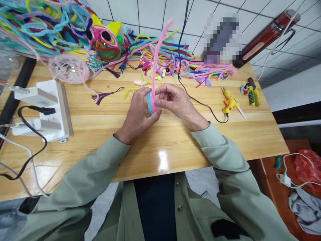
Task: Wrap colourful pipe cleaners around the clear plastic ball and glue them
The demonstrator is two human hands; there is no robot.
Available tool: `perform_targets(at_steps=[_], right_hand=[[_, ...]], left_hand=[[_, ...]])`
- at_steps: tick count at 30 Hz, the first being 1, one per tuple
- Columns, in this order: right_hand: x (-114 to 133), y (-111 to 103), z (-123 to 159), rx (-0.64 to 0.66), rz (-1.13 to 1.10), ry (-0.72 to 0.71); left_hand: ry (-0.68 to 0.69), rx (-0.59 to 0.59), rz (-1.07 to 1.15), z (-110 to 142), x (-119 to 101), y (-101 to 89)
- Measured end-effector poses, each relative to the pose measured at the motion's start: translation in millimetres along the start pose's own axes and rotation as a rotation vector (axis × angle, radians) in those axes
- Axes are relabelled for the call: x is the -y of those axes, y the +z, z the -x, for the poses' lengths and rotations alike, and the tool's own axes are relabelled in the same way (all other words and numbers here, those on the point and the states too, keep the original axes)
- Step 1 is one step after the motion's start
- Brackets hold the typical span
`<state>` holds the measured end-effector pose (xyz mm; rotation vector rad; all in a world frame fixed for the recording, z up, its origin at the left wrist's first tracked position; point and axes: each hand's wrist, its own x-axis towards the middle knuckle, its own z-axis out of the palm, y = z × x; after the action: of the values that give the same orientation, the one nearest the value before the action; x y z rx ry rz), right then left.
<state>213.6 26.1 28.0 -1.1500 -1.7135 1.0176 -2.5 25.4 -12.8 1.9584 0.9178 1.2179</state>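
My left hand [140,110] is closed round a small ring-like piece with a blue band [149,103] and pink pipe cleaner wound beside it. From this piece a long pink pipe cleaner [157,55] sticks up and leans to the right at its tip. My right hand [177,102] pinches the pink part at the right side of the piece, thumb and fingers close together. Part of the piece is hidden behind my fingers. On the table just beyond my left hand lies a short yellow pipe cleaner [129,91].
Pipe cleaners [50,26] in many colours heap along the back wall. A yellow glue gun [230,102] and pliers [253,93] lie at right, near a red thermos [267,38]. A black cord [198,99] crosses the table. At left stands a power strip [65,110].
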Motion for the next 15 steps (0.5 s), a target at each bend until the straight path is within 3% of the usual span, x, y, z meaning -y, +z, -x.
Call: perform_targets(at_steps=[6,10,15], right_hand=[[2.2,-8.7,-0.9,-0.005,0.064,-0.04],[2.5,-48.2,17.9,-0.165,0.155,-0.037],[-10.7,-112.0,79.9,-0.33,0.323,0.108]], left_hand=[[-0.04,0.002,0.08,0.7,3.8,-1.2],[-0.028,0.024,0.093,1.6,11.7,-5.8],[-0.026,-0.075,0.002,1.5,21.1,-3.5]])
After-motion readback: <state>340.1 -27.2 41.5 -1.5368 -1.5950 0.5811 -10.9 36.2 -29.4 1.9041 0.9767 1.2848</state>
